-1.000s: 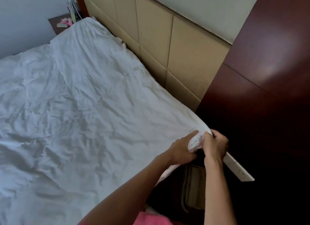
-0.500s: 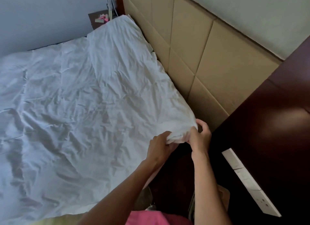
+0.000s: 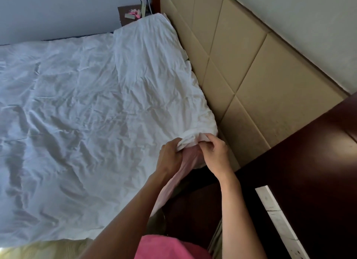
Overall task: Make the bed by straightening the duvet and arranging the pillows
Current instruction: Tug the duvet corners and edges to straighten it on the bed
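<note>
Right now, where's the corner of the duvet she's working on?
In the head view, the duvet corner sits right of centre, pinched between the left hand and right hand, beside the tan headboard.

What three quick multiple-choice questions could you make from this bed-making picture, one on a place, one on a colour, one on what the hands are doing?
1. Where is the duvet corner that the hands hold?
A. at the foot of the bed
B. beside the padded headboard, near the dark wooden cabinet
C. on the floor

2. What colour is the duvet?
A. white
B. navy
C. green

3. What are the two hands doing?
A. resting flat and open
B. both gripping the duvet corner
C. holding a pillow

Answers:
1 B: the bunched corner of the duvet sits against the tan headboard, next to the cabinet.
2 A: the whole cover shows white, with creases.
3 B: the left hand and the right hand both have fingers curled round the fabric.
</note>
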Tool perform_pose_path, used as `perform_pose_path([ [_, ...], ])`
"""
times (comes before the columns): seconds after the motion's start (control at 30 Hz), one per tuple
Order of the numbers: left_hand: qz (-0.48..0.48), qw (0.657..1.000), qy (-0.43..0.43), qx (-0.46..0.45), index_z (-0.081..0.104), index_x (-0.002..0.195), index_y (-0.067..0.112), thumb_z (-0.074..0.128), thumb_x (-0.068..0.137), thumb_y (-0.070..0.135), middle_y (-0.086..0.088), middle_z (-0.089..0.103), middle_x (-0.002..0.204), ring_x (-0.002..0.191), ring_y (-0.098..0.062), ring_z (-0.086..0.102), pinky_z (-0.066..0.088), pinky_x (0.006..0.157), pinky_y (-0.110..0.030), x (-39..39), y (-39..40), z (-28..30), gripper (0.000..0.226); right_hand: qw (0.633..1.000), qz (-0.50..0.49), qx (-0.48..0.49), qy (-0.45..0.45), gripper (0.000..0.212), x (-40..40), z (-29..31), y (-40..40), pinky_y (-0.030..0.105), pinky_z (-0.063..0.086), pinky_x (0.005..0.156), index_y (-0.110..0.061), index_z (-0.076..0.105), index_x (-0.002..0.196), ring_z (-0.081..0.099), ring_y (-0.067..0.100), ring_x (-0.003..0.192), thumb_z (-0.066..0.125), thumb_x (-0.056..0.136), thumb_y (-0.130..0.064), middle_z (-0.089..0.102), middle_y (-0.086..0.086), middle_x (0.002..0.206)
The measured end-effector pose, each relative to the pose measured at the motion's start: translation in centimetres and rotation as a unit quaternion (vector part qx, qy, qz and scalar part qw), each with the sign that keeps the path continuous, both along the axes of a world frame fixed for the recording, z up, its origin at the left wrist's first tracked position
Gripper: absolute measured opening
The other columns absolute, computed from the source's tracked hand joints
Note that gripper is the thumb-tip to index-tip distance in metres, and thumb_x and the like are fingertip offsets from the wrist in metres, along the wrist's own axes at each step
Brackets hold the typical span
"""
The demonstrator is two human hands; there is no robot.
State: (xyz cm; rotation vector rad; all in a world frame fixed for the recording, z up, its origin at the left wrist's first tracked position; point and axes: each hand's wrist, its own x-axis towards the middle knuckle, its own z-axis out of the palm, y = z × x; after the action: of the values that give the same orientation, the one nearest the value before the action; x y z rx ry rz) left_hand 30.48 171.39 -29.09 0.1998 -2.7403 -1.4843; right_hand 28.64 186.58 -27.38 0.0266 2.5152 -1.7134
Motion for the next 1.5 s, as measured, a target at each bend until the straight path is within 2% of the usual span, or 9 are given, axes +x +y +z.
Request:
perform_pose_path([
  [0.27, 0.049, 0.997, -0.042, -0.044, 0.05, 0.068, 0.009, 0.05, 0.091, 0.015, -0.002, 0.057, 0.06, 0.06, -0.022, 0.052, 0.035, 0.056, -0.03, -1.7, -3.5, -0.8, 0.024, 0.986, -0.096, 0.088, 0.103, 0.017, -3.9, 1.9, -4.5, 0.006, 0.037, 0.059, -0.008, 0.065, 0.088, 0.05, 0.014, 0.067, 0.05, 0.097, -0.011, 0.058, 0.0, 0.076],
  [0.43, 0.005, 0.98, -0.151, -0.131, 0.056, 0.075, 0.014, 0.052, 0.097, 0.028, -0.007, 0.063, 0.077, 0.087, -0.033, 0.059, 0.048, 0.07, -0.04, -2.8, -8.4, -4.4, 0.027, 0.98, -0.15, 0.042, 0.128, 0.022, -6.6, 3.7, -5.8, 0.029, 0.044, 0.065, -0.014, 0.062, 0.076, 0.056, 0.013, 0.066, 0.049, 0.094, -0.009, 0.061, -0.005, 0.068],
  [0.57, -0.015, 0.963, -0.26, -0.066, 0.048, 0.075, 0.017, 0.042, 0.101, 0.023, -0.012, 0.066, 0.077, 0.061, -0.027, 0.07, 0.042, 0.054, -0.029, -4.6, -12.0, -5.3, 0.028, 0.976, -0.173, 0.046, 0.125, 0.021, -7.6, 4.9, -7.7, 0.025, 0.043, 0.063, -0.019, 0.062, 0.078, 0.053, 0.001, 0.063, 0.05, 0.093, -0.011, 0.06, -0.012, 0.067],
  [0.63, 0.02, 0.975, -0.217, -0.028, 0.047, 0.073, 0.016, 0.043, 0.097, 0.011, -0.008, 0.064, 0.067, 0.047, -0.022, 0.065, 0.041, 0.045, -0.025, -6.0, -14.1, -4.4, 0.025, 0.972, -0.204, 0.04, 0.106, 0.018, -8.1, 4.8, -8.7, 0.029, 0.045, 0.065, -0.009, 0.064, 0.085, 0.056, 0.009, 0.067, 0.049, 0.093, -0.014, 0.064, 0.0, 0.073],
  [0.73, 0.077, 0.994, -0.08, 0.01, 0.044, 0.069, 0.013, 0.041, 0.094, 0.005, -0.009, 0.06, 0.07, 0.062, -0.032, 0.064, 0.051, 0.056, -0.037, -8.9, -17.5, -3.2, 0.027, 0.963, -0.263, -0.029, 0.053, 0.028, -9.6, 4.6, -9.8, 0.034, 0.042, 0.066, 0.005, 0.059, 0.093, 0.052, 0.021, 0.074, 0.049, 0.095, -0.021, 0.06, 0.014, 0.079],
  [1.0, 0.11, 0.986, 0.125, 0.015, 0.049, 0.075, 0.014, 0.039, 0.088, -0.005, -0.007, 0.052, 0.083, 0.07, -0.017, 0.047, 0.027, 0.063, -0.018, -16.0, -23.8, 2.9, 0.025, 0.953, -0.275, -0.121, 0.023, 0.016, -13.0, 5.9, -14.7, 0.048, 0.055, 0.089, -0.031, 0.064, 0.086, 0.067, 0.014, 0.091, 0.054, 0.098, -0.032, 0.07, -0.003, 0.094],
  [1.17, 0.085, 0.981, 0.174, -0.002, 0.055, 0.077, 0.007, 0.041, 0.092, -0.002, -0.004, 0.053, 0.082, 0.071, -0.015, 0.049, 0.032, 0.06, -0.01, -19.3, -26.6, 4.4, 0.023, 0.955, -0.258, -0.144, 0.042, 0.016, -15.3, 7.3, -16.3, 0.035, 0.049, 0.086, -0.02, 0.064, 0.093, 0.063, 0.008, 0.089, 0.053, 0.101, -0.028, 0.07, 0.001, 0.099],
  [1.3, 0.074, 0.977, 0.199, -0.018, 0.06, 0.083, 0.007, 0.042, 0.094, 0.0, -0.004, 0.056, 0.086, 0.074, -0.016, 0.053, 0.035, 0.067, -0.023, -22.7, -28.0, 6.4, 0.022, 0.951, -0.259, -0.157, 0.061, 0.018, -18.4, 8.2, -17.6, 0.038, 0.049, 0.099, -0.019, 0.066, 0.103, 0.065, 0.017, 0.105, 0.051, 0.101, -0.03, 0.07, 0.006, 0.109],
  [1.5, 0.066, 0.969, 0.233, -0.053, 0.063, 0.088, 0.007, 0.04, 0.094, 0.0, -0.005, 0.057, 0.089, 0.077, -0.014, 0.051, 0.042, 0.079, -0.037, -29.1, -29.4, 9.7, 0.025, 0.952, -0.24, -0.17, 0.086, 0.027, -24.9, 9.2, -18.1, 0.03, 0.049, 0.08, -0.009, 0.065, 0.112, 0.062, 0.012, 0.09, 0.049, 0.102, -0.028, 0.069, 0.0, 0.098],
])
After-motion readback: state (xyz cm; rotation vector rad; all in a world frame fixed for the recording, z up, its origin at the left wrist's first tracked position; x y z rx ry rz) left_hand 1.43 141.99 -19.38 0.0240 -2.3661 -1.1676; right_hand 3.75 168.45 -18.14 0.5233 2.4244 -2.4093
